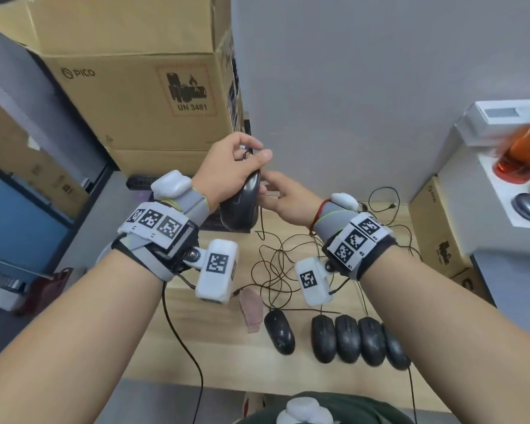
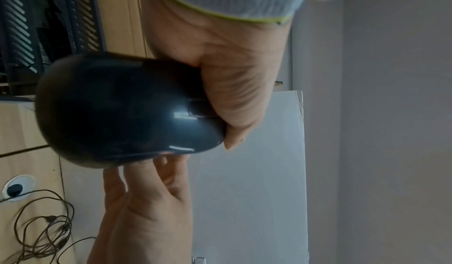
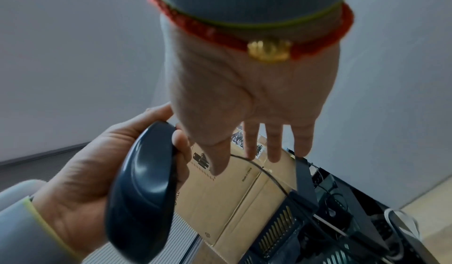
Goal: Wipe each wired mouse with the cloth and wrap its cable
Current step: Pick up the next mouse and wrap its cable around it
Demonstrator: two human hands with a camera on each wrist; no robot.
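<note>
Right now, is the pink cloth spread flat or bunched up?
Bunched: the pink cloth lies crumpled in a narrow strip on the desk, untouched by either hand.

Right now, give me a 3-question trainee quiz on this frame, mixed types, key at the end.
1. True or false: the pink cloth is in the right hand.
2. Multiple choice: which hand grips the lifted black mouse? A) left hand B) right hand C) neither
3. Fill in: counting only the black ones, ___ mice lie on the wooden table near the person: a single mouse beside the cloth and a row of four to its right.

Key: 1 false, the cloth lies on the table; 2 A; 3 five.
</note>
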